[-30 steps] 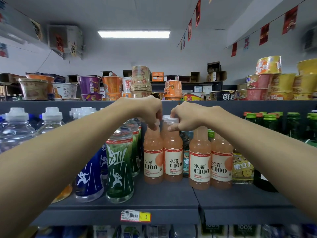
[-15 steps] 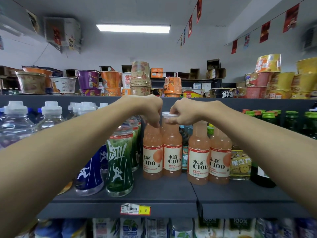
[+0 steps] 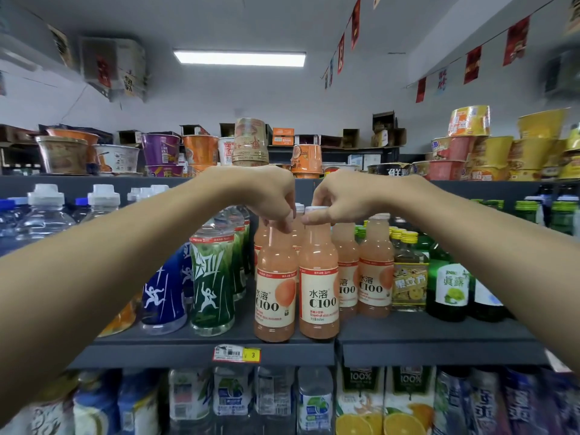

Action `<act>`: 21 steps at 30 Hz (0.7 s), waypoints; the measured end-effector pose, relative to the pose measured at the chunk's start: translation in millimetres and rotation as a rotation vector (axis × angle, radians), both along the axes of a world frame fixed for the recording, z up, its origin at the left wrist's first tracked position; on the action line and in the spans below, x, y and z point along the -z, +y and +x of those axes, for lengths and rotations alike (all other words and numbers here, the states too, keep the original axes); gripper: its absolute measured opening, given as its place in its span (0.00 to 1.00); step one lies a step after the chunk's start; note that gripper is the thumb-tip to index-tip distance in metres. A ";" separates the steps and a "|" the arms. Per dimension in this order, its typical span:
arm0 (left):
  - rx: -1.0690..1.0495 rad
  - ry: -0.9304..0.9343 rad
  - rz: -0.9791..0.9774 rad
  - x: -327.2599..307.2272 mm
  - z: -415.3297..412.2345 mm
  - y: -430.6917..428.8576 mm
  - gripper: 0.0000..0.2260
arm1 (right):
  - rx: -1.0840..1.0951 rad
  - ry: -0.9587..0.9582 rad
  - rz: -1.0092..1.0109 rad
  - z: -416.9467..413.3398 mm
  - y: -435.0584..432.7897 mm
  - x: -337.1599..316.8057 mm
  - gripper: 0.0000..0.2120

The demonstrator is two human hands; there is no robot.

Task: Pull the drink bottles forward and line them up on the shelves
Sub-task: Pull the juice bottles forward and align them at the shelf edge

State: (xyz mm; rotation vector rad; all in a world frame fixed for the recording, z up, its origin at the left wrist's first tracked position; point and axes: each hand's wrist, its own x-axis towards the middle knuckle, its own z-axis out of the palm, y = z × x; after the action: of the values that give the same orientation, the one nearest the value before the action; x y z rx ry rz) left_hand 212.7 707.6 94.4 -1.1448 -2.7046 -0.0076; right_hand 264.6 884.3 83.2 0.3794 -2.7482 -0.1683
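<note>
Obs.: the pair of peach-pink plastic C100 drink bottles under the hands has come forward. A second ago both stood set back on the dark grey metal shelf. Now the left bottle and the right bottle stand upright and side by side, bases at the shelf's front edge, just right of the yellow price tag.

Left hand: fingers curled down round the left bottle's neck, cap hidden. Right hand: fingers pinching the right bottle's white cap.

The neighbouring two C100 bottles, toward the shelf's right, sit further back.

Judgement: this pair looks faced. Next is to release it and bring the neighbouring pair to the same edge.
</note>
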 end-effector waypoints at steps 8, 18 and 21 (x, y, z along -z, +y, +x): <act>0.101 -0.003 0.130 9.2 43.3 52.6 0.10 | 0.104 -0.004 -0.133 59.2 53.4 1.3 0.20; 0.152 0.211 0.166 32.4 55.1 113.5 0.13 | 0.294 0.105 -0.165 81.1 120.9 22.3 0.20; 0.150 0.260 0.169 38.4 54.0 111.8 0.14 | 0.326 0.151 -0.114 76.9 126.8 28.5 0.22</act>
State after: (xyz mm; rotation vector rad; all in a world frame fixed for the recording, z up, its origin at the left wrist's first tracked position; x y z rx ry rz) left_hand 266.7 819.4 56.0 -1.2025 -2.3405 -0.1008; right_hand 341.5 1011.1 54.7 -0.1104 -2.6353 -0.1160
